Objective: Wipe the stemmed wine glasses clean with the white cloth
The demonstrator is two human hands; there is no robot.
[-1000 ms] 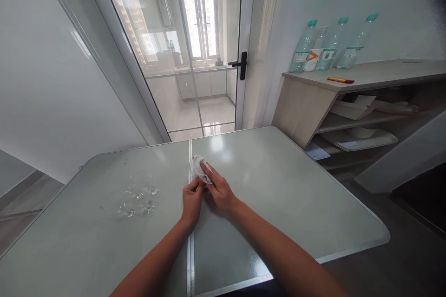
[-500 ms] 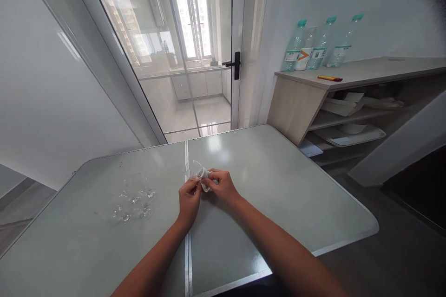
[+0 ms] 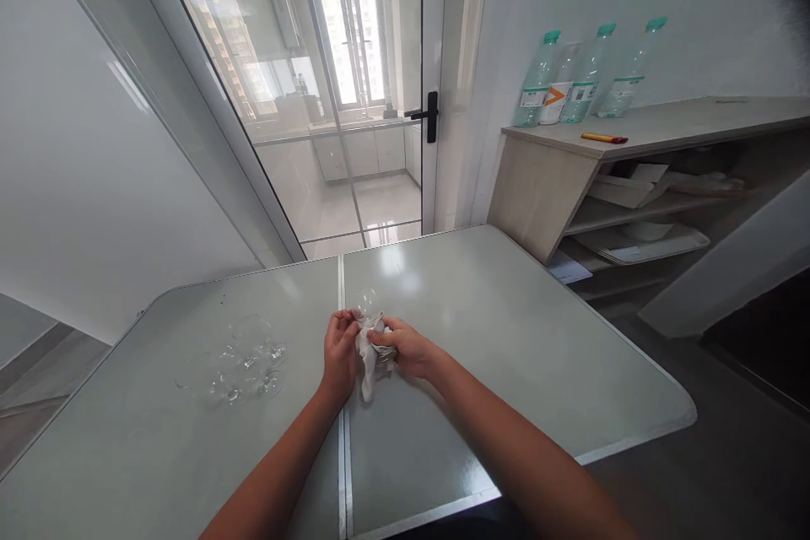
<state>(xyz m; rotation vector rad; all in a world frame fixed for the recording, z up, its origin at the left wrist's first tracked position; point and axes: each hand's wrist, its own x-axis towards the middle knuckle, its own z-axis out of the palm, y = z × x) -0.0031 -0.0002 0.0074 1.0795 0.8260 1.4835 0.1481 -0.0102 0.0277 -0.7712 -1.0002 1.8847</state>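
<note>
Both hands meet over the middle seam of a grey-green table [image 3: 506, 337]. My left hand [image 3: 340, 353] pinches a small clear glass [image 3: 365, 304], hard to make out, at its near side. My right hand [image 3: 405, 348] is closed on a white cloth [image 3: 368, 356] that hangs down between the hands and presses against the glass. To the left, several clear stemmed glasses [image 3: 244, 359] lie or stand on the table, a hand's width from my left hand.
A glass door [image 3: 342, 93] with a black handle [image 3: 429, 115] stands behind the table. At the right, a wooden shelf unit [image 3: 633, 152] carries three water bottles [image 3: 585, 72], a red and yellow pen [image 3: 604, 137] and trays below.
The cloth, first bunched around the glass's far end, now hangs down between the hands. Both hands have drawn slightly nearer to me, the right hand's grip lower.
</note>
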